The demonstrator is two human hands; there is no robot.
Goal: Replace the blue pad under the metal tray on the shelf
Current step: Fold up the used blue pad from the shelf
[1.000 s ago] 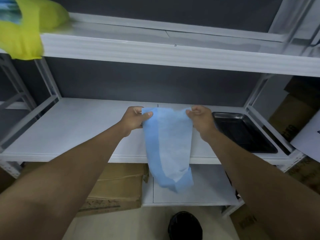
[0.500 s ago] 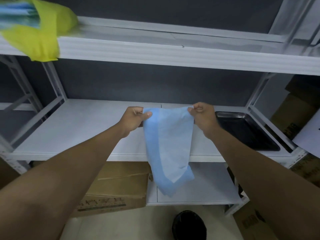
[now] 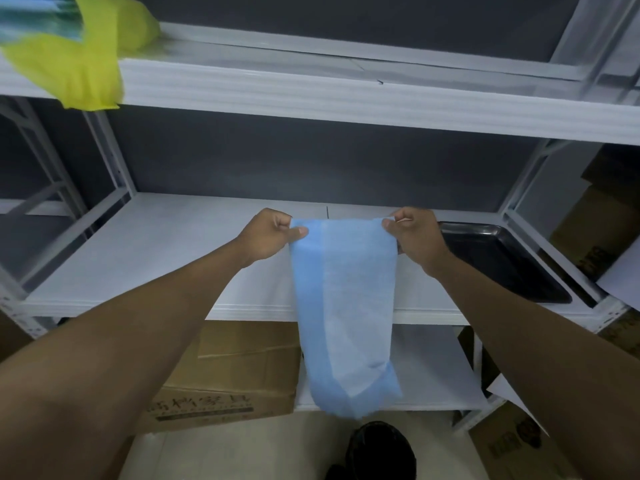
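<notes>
A folded light-blue pad (image 3: 343, 306) hangs in front of the middle shelf (image 3: 156, 258). My left hand (image 3: 270, 237) pinches its top left corner and my right hand (image 3: 415, 237) pinches its top right corner, so the top edge is stretched between them. The pad's lower end droops below the shelf's front edge. The dark metal tray (image 3: 498, 261) lies flat at the right end of the same shelf, just right of my right hand. No pad shows under the tray.
A yellow-green bag (image 3: 79, 60) with blue sheets inside sits on the upper shelf (image 3: 346, 95) at the left. Cardboard boxes (image 3: 228, 372) stand below the middle shelf and at the right (image 3: 602, 223). My black shoe (image 3: 381, 448) shows on the floor.
Both hands have spread slightly apart, pulling the pad's top edge wider. The view has shifted a little to the left and down.
</notes>
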